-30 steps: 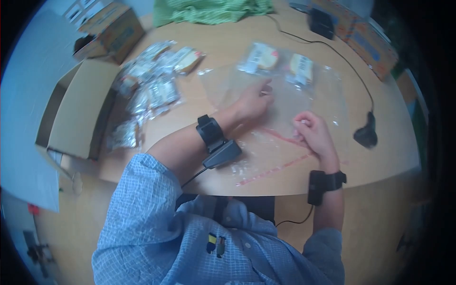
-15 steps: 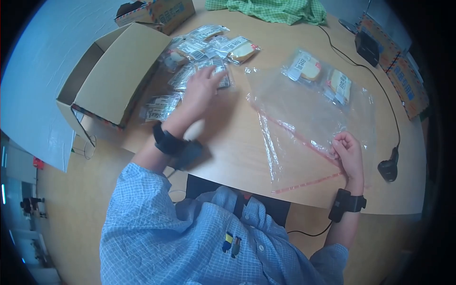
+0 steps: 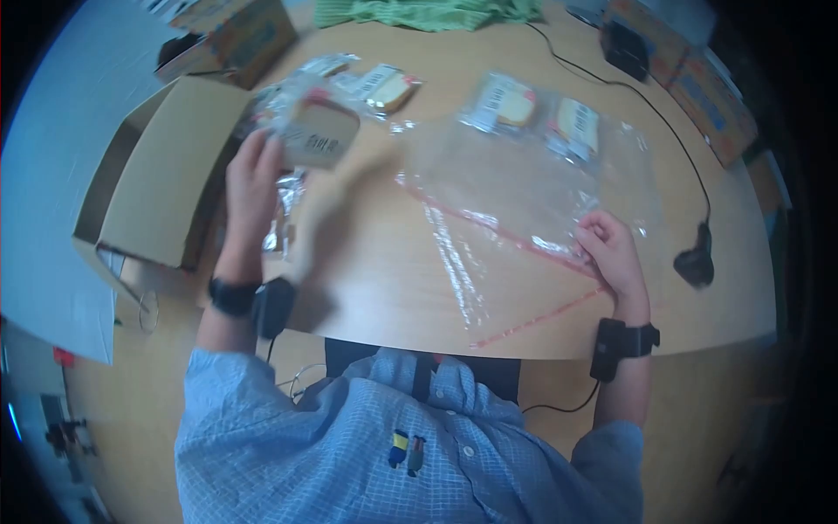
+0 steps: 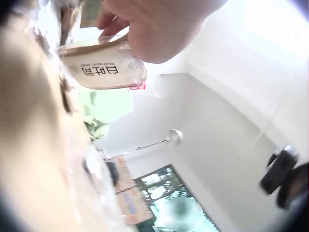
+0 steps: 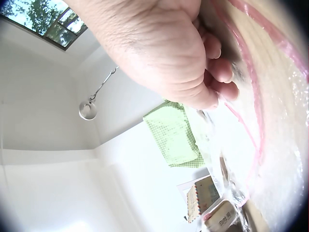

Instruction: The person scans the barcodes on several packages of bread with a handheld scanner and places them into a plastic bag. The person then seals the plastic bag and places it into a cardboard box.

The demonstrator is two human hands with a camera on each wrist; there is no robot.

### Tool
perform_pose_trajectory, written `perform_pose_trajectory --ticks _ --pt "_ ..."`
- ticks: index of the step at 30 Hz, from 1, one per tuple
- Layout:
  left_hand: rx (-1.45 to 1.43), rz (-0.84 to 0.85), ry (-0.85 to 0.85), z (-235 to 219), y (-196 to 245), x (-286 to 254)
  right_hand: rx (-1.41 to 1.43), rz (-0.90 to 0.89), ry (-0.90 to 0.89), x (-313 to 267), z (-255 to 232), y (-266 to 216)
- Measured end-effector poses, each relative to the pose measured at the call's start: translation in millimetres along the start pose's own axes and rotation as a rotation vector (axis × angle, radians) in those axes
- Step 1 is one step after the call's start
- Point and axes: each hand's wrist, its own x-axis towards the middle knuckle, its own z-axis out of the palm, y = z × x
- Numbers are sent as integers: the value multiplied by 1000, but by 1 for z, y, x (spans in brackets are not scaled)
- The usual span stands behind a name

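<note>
The right hand (image 3: 614, 251), fingers curled in, pinches a big clear bag (image 3: 524, 185) near its pink edge. A bit farther, on the left, the left hand (image 3: 253, 185) pinches a small bread pack (image 3: 325, 138) above the table (image 3: 375, 271), right of a brown box (image 3: 170, 166). Two more packs (image 3: 504, 103) lie at the bag's far end, and a green cloth (image 3: 428, 12) sits past them.

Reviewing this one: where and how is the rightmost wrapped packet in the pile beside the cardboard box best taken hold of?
Probably by the right end of the packet, thumb and fingertips across its edges, coming from above and the right. It lies label up with no packet against its right side, while its left borders other packets, which might drag along.
</note>
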Motion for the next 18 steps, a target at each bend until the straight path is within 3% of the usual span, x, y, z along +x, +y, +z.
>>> perform_pose_trajectory --ticks 1,3,5,8,11,14,18 --pt "-172 -98 -83 3 24 -14 23 -20 -21 0 1 -1" --pt "-426 -341 -379 -3 19 -29 44 -31 -17 2 1 0" --pt "-654 -564 -463 31 37 -59 36 -25 -46 2 0 1" --pt "-772 -819 -652 58 27 -78 13 -11 -22 0 1 -4" --pt "-912 -1041 -650 89 35 -89 8 15 -19 0 0 -3" --pt "-989 -1122 -627 108 39 -93 22 -5 -28 0 -1 -1" --pt "-985 -1077 -586 122 42 -87 6 -6 -29 0 0 -3"
